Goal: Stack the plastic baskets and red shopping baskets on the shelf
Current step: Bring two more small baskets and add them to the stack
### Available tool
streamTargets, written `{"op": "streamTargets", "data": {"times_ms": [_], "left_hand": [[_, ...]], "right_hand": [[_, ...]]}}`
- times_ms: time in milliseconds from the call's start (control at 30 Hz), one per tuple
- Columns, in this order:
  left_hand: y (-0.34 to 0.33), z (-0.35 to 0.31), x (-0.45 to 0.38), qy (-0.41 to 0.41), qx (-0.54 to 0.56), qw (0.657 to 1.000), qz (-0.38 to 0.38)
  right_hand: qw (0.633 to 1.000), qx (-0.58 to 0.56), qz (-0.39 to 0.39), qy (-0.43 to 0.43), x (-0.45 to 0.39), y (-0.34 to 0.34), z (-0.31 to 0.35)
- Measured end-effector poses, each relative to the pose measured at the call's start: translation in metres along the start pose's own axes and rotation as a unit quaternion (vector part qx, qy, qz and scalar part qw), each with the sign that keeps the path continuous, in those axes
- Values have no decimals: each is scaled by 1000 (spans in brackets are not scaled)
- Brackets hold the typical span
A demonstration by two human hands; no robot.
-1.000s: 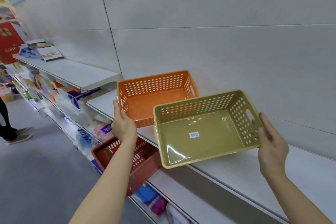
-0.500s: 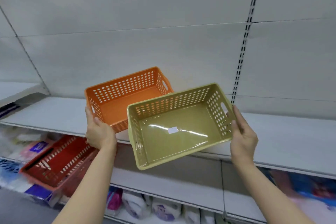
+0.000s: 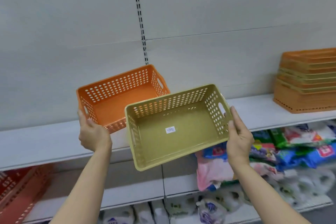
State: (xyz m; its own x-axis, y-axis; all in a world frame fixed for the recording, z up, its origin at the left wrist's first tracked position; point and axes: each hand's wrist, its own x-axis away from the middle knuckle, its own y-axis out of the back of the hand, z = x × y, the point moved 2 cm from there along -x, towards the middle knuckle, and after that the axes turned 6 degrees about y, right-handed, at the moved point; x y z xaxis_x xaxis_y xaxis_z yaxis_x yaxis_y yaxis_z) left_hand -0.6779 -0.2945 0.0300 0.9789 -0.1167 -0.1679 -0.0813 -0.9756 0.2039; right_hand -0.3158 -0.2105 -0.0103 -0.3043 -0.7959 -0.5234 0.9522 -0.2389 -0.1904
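Fingers (image 3: 236,116) of the right hand (image 3: 238,140) clamp the olive basket (image 3: 178,127) by its end wall, left hand (image 3: 93,137) likewise grips the orange basket (image 3: 120,96), both tilted above the shelf (image 3: 45,142), probably carried toward the nested stack (image 3: 307,80) far right.

Two loose plastic baskets are in view: one orange basket (image 3: 120,96) at left and one olive basket (image 3: 177,125) beside it. One nested stack of baskets (image 3: 307,80) sits far right; its number cannot be told. One red shopping basket (image 3: 20,191) shows at lower left.
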Motion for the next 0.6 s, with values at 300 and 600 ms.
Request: {"op": "streamTargets", "data": {"times_ms": [300,600], "left_hand": [[-63,-71,156,-27,32,999,17],[-146,-131,264,-58,79,995,36]], "right_hand": [[998,32,-38,26,-94,164,9],[995,35,-82,36,-187,277,4]]}}
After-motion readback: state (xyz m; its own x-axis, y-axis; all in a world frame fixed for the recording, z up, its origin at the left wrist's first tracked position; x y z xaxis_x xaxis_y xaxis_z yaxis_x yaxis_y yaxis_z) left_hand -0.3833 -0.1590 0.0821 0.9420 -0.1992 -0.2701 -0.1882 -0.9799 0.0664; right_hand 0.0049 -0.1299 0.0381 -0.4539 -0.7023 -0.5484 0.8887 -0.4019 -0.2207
